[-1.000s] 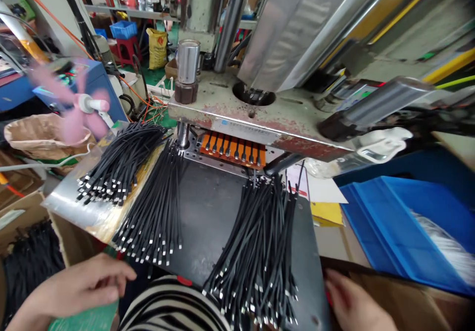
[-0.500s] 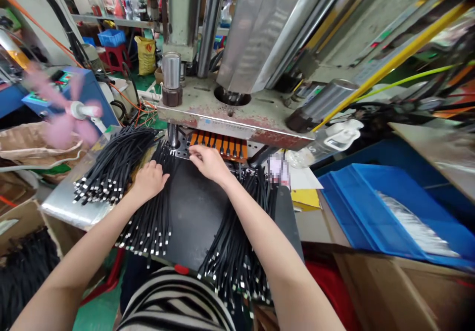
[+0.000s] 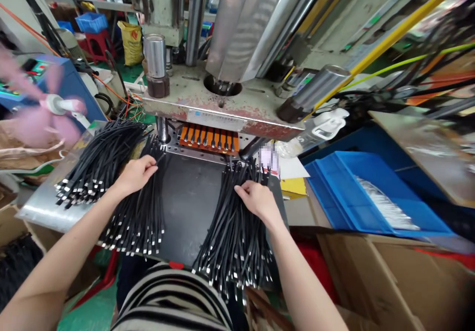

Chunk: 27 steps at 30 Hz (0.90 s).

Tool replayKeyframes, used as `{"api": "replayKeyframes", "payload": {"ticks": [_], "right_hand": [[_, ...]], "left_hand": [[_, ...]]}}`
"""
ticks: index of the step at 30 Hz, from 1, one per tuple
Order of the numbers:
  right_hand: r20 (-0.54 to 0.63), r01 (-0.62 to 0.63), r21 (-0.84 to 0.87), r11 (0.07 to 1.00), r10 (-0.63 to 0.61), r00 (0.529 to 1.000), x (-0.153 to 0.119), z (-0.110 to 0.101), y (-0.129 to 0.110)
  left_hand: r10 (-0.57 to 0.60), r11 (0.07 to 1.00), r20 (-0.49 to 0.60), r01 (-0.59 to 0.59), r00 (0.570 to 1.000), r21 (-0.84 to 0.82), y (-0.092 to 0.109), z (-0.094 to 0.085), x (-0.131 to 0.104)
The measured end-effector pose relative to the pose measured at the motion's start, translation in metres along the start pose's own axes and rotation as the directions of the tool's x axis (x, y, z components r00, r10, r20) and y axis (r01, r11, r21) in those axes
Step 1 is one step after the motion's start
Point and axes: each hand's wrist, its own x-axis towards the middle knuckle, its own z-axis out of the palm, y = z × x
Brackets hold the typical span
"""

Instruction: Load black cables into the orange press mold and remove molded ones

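My left hand [image 3: 138, 173] is at the upper part of the middle bundle of black cables [image 3: 143, 217], thumb and fingers pinched on a black cable [image 3: 160, 159]. My right hand [image 3: 258, 200] rests over the right bundle of black cables [image 3: 232, 232], its fingers curled together; what they hold, if anything, is hidden. Both bundles lie on a dark plate [image 3: 187, 202], with light connector ends toward me. Beyond the plate, under the press head [image 3: 222, 107], an orange fixture [image 3: 210, 139] holds a row of several black cable ends.
A further cable bundle [image 3: 100, 158] lies at the left on a metal shelf [image 3: 40, 212]. A pink fan [image 3: 55, 106] spins beside it, blurred. Steel guide posts [image 3: 162, 129] flank the fixture. Blue trays [image 3: 345, 187] and cardboard boxes [image 3: 404, 281] stand at the right.
My right hand has moved from the front of the fixture down and right onto the right bundle. My left hand has closed into a pinch at the middle bundle. The view has shifted slightly.
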Motion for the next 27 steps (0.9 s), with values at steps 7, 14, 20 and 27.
{"api": "replayKeyframes", "payload": {"ticks": [7, 14, 20, 27], "right_hand": [[-0.060, -0.095, 0.613, 0.784, 0.167, 0.984, -0.007, 0.009, 0.010], [-0.205, 0.062, 0.821, 0.567, 0.192, 0.960, -0.027, -0.007, -0.010], [-0.301, 0.397, 0.702, 0.592, -0.259, 0.918, -0.055, -0.056, -0.076], [-0.419, 0.595, 0.663, 0.454, -0.435, 0.797, -0.054, -0.076, -0.107]], "left_hand": [[0.389, 0.873, 0.366, -0.465, 0.845, 0.146, 0.045, 0.019, -0.010], [0.338, 0.941, 0.239, -0.332, 0.910, -0.064, 0.057, 0.002, -0.005], [0.390, 0.811, -0.013, -0.351, 0.921, -0.468, 0.116, -0.027, -0.007], [0.493, 0.693, -0.128, -0.478, 0.860, -0.539, 0.149, -0.046, -0.003]]}}
